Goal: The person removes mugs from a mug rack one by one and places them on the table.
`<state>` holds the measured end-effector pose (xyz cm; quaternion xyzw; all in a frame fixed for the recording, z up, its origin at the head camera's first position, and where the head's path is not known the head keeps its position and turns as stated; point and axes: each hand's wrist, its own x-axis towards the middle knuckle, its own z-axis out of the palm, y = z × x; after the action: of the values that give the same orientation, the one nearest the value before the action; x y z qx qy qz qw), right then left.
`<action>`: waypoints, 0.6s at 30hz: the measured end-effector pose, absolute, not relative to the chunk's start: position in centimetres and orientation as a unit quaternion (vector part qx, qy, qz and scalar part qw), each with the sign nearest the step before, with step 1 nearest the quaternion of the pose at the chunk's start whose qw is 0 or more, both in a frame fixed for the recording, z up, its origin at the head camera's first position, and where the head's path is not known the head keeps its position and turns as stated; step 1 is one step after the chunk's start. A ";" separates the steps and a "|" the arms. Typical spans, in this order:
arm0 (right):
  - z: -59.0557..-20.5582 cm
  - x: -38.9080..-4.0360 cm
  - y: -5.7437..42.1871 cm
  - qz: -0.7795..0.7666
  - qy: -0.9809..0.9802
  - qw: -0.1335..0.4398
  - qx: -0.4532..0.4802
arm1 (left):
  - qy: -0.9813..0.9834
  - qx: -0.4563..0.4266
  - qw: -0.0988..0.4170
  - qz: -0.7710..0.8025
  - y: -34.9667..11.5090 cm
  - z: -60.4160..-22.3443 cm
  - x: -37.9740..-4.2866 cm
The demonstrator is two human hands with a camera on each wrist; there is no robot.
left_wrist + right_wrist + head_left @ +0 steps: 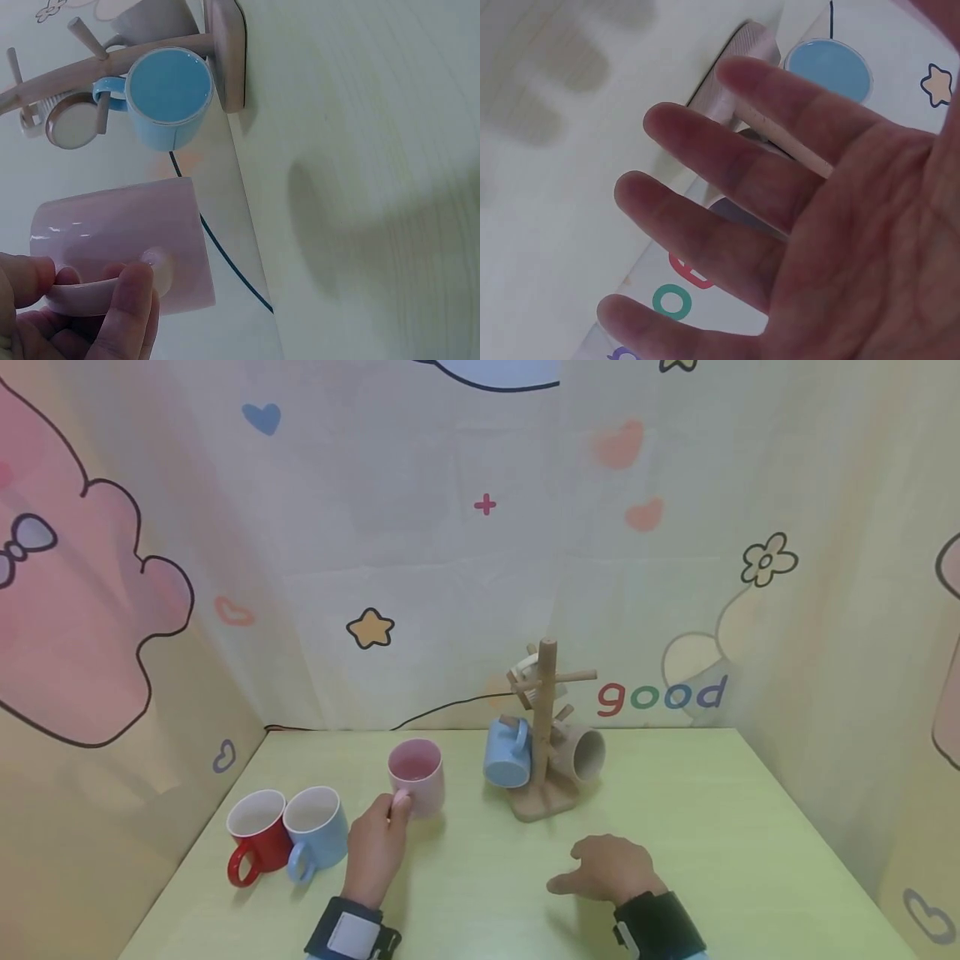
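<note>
My left hand (377,850) grips a pink mug (424,783) by its handle, fingers and thumb curled round it. In the left wrist view the pink mug (124,240) is raised off the table, its shadow falling on the tabletop. To its right in the head view stands a wooden mug tree (546,718). A light blue mug (507,756) hangs on the tree's left side, a beige mug (583,752) on its right, and a white mug with a brown rim (73,120) higher up. My right hand (609,868) hovers over the table with fingers spread, holding nothing.
A red mug (264,839) and another light blue mug (321,831) stand upright side by side at the table's left. A dark cord (450,703) runs along the back edge. Printed cloth (420,527) hangs behind the pale green table (480,893).
</note>
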<state>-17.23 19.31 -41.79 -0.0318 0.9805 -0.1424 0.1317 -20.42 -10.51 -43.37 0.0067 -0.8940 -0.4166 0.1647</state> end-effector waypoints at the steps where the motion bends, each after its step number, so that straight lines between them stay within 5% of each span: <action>1: -41.8 -17.2 19.3 -0.142 0.981 0.131 -0.032 | -0.893 0.007 0.165 -0.418 -10.6 -43.4 -20.4; 18: -42.2 -17.5 19.4 -0.145 0.982 0.121 -0.015 | -0.893 0.021 0.156 -0.423 -12.7 -44.5 -20.1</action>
<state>-17.51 19.38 -42.15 -0.0155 0.9819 -0.1451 0.1209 -20.06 -12.66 -44.51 0.0206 -0.8926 -0.4225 0.1556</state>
